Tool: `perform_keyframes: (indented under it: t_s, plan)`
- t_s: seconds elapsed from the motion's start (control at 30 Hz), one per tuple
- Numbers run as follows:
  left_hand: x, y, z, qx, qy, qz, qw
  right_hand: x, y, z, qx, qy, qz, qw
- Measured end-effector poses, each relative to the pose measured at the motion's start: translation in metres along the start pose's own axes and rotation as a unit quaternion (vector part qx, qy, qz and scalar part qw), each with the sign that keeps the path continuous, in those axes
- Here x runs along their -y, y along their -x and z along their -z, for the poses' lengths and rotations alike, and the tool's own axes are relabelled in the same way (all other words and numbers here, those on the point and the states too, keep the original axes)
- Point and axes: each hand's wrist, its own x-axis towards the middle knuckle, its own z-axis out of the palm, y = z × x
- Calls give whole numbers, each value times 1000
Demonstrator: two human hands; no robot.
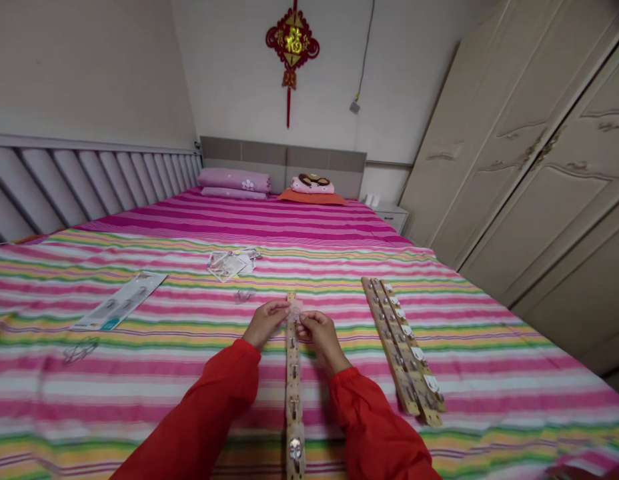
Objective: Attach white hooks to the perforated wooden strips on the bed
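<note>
A long narrow wooden strip (291, 360) lies lengthwise on the striped sheet, carrying a row of small metal hooks (295, 404) on clear backings. At its far end sits a small, clear, pinkish plastic piece (296, 305). My left hand (266, 323) is at the left side of this end, thumb and fingers drawn together by the plastic piece. From the right, my right hand (323, 335) pinches beside the same piece, close to the farthest metal hook. The fingertips cover part of what they touch, so each hand's exact hold is unclear.
To the right lie more wooden strips (400, 347) with metal and white hooks. On the left are a clear package (122, 301) and a tangle of thin wire (81, 349). Papers (232, 263) and a small clear item (243, 295) lie beyond my left hand.
</note>
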Motion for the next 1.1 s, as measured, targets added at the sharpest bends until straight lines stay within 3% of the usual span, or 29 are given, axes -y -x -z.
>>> perform_keyframes:
  t_s: [0.27,0.5,1.1]
  plan:
    - [27,-19,0,-38,17,21,999,-15,-15,2,-15,8,-18,1000]
    - [41,-31,-1,-63,-26,18,998,-22,-26,1,-41,27,10,999]
    - [46,-39,-2,-94,-116,68,986,-43,-42,5,-78,50,14,996]
